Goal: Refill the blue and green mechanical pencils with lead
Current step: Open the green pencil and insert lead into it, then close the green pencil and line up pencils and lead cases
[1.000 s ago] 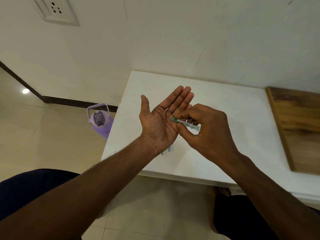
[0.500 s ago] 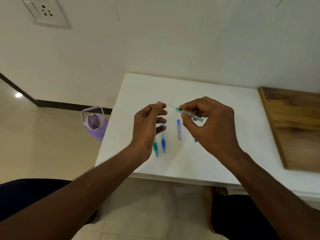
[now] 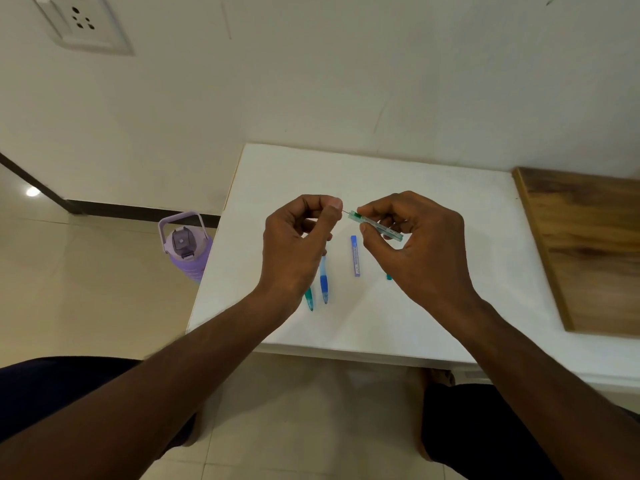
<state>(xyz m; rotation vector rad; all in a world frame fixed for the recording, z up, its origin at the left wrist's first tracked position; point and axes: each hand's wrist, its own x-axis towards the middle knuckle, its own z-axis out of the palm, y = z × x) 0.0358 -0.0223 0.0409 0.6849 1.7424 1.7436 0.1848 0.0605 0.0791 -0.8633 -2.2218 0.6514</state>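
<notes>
Pinching lead (image 3: 346, 212) — left hand (image 3: 298, 247) | right hand (image 3: 415, 244) grips green case (image 3: 375, 225) — above table (image 3: 398, 327)

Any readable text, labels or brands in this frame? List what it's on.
No text can be read.
Blue lead case lying on the white table: print along it, too small and blurred.
Green lead case held by the right hand: faint marks, unreadable.
Wall socket: no lettering visible.
</notes>
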